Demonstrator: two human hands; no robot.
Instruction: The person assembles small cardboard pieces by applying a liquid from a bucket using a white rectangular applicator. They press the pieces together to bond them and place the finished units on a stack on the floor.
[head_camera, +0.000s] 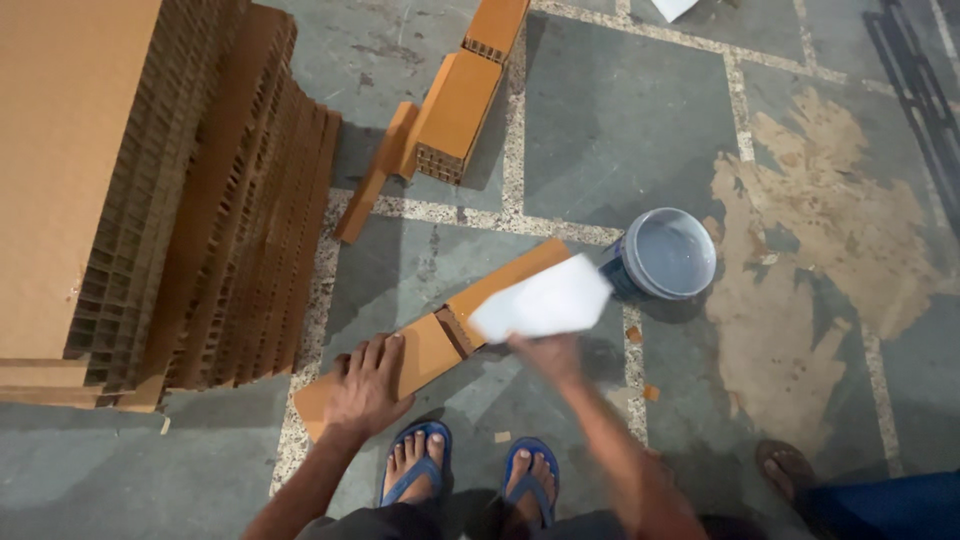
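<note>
While the blue sandals (470, 470) stay planted on the floor (620, 130), the left hand (368, 385) lies spread flat, pinning the near end of the long cardboard strip (440, 335), which runs slantwise toward the bucket (664, 253). The right hand (548, 355), blurred, grips a white sheet (542, 303) over the strip's middle. I'd keep that pinning hand firm and the wiping strokes even. The honeycomb stack (150, 190) stands beyond, left.

Left hand (367, 385) on cardboard strip (440, 335), right hand (545, 352) gripping white sheet (545, 300)
</note>
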